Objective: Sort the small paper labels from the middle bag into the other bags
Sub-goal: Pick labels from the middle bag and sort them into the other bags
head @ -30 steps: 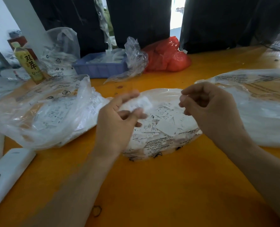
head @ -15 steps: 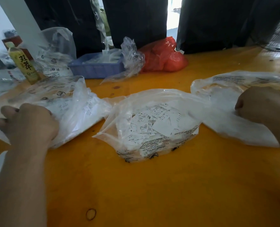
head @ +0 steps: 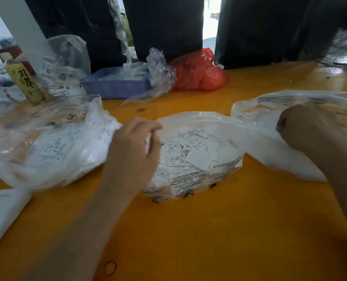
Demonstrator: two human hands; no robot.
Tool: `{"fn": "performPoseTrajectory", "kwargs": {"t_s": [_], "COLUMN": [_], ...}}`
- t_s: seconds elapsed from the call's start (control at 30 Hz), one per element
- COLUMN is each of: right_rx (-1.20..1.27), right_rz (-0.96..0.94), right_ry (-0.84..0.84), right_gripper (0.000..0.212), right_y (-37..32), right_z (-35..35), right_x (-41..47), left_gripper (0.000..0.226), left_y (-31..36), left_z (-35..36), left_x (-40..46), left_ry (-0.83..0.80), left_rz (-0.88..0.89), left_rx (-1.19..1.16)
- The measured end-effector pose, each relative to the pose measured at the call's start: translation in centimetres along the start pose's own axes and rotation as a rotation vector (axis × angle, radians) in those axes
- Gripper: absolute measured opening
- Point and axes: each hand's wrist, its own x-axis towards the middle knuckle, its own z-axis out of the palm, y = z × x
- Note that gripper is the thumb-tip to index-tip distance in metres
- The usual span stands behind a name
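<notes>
Both hands were pictured over three clear bags on an orange table (head: 209,230). Left hand (head: 134,151) was reaching into the mouth of the middle bag (head: 191,179), fingers curled down over the heap of paper labels (head: 189,151); whether a label was already pinched could not be told. Right hand (head: 308,128) was seen closed into a loose fist at the opening of the right bag (head: 290,165), its fingertips hidden, so any label held there could not be made out. Most labels were still heaped in the middle bag, with a few visible through the left bag (head: 46,142). The pick, it was judged, would be best made by lifting a single label cleanly between fingertips, the print being read before the destination was chosen. A blue tray (head: 115,86), a red bag (head: 199,72) and a tea bottle (head: 24,80) were seen at the table's far edge.
</notes>
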Motion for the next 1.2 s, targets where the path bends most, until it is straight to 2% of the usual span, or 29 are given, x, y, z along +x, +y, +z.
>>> {"fn": "performPoseTrajectory", "kwargs": {"t_s": [0.07,0.13,0.23,0.33,0.4,0.5,0.57,0.63,0.8,0.93,1.03,1.17,1.2], "right_rx": [0.069,0.122,0.234,0.427,0.62,0.868,1.026,1.111,1.18,1.285,1.304,1.319,1.312], "right_rz": [0.018,0.009,-0.038,-0.137,-0.273,-0.466,-0.519,-0.54,-0.493,-0.433,-0.406,-0.401,-0.401], "right_ry": [0.079,0.146,0.296,0.514,0.56,0.465,0.334,0.214,0.043,-0.123,-0.172,-0.162,-0.139], "right_gripper": [0.021,0.024,0.031,0.021,0.014,0.006,0.005,0.01,0.021,0.03,0.004,0.01,0.011], "right_y": [0.2,0.3,-0.5,-2.4,-4.4,-6.9,-8.3,-9.3,-10.5,-10.6,-10.4,-10.5,-10.6], "right_z": [-0.5,-1.0,-2.1,-3.2,-3.8,-3.8,-3.3,-2.5,-1.2,-0.9,-0.8,-0.6,-0.6], "right_x": [-0.1,-0.4,-1.3,-3.3,-5.2,-7.7,-9.0,-9.9,-10.4,-10.1,-9.8,-9.8,-9.9], "left_gripper": [0.028,0.026,0.027,0.035,0.038,0.047,0.057,0.057,0.014,0.008,0.01,0.003,0.01], "left_y": [0.8,1.1,1.1,1.3,1.5,2.0,2.5,2.8,2.1,1.9,2.0,1.9,1.9], "left_z": [1.2,1.9,2.3,2.4,2.4,2.5,2.6,2.7,2.8,2.5,2.5,2.5,2.5], "left_x": [-0.6,-1.0,-1.1,-1.0,-1.2,-1.7,-1.7,-1.7,-1.6,-1.4,-1.3,-1.1,-1.2], "left_ry": [-0.112,-0.157,-0.147,-0.129,-0.135,-0.211,-0.291,-0.333,-0.216,-0.18,-0.17,-0.169,-0.187], "left_rz": [0.025,0.023,-0.002,-0.053,-0.098,-0.216,-0.308,-0.367,-0.524,-0.616,-0.665,-0.675,-0.646], "left_rx": [-0.065,-0.117,-0.146,-0.201,-0.28,-0.499,-0.691,-0.83,-0.985,-1.051,-1.098,-1.186,-1.191]}}
